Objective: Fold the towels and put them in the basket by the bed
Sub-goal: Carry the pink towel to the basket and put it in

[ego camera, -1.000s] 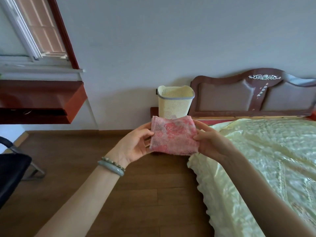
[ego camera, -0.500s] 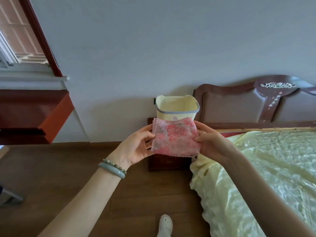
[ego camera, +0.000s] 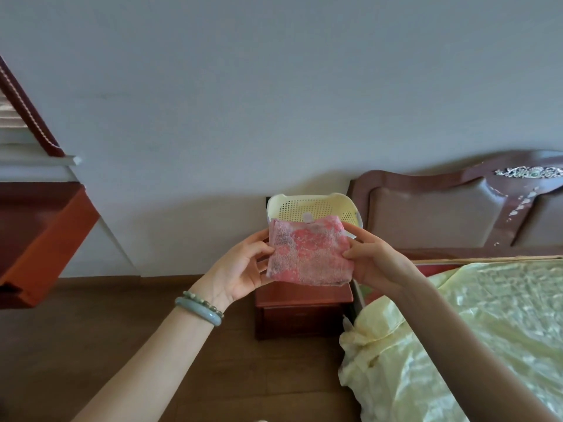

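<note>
Nearest to the camera, two bare forearms reach forward, and a jade bangle (ego camera: 201, 312) sits on the left wrist. Beyond them, the left hand (ego camera: 240, 269) grasps the left edge of a folded pink towel (ego camera: 307, 254), with the thumb on the front face and the fingers curled behind. The right hand (ego camera: 374, 263) pinches the right edge in the same way, thumb in front. The towel hangs in the air between the two hands as a small, nearly square packet, and it touches nothing else. A small white tag (ego camera: 309, 217) stands up at its top edge.

Under the towel stands a dark red nightstand (ego camera: 301, 315), and to the right of it lies the bed with a pale yellow cover (ego camera: 472, 330). On the nightstand is the cream perforated basket (ego camera: 304, 195). The top edge of the towel covers the front rim of the basket, so I cannot tell if the towel is already above the opening or a little before it. What lies inside the basket is hidden too. Behind stands the headboard (ego camera: 441, 214), against a grey wall.

I judge that the folding of this towel is done and the placing step is in hand. The next move calls for bringing the packet over the opening, lowering it flat, and letting go with both hands together, so that the folds do not open.
</note>
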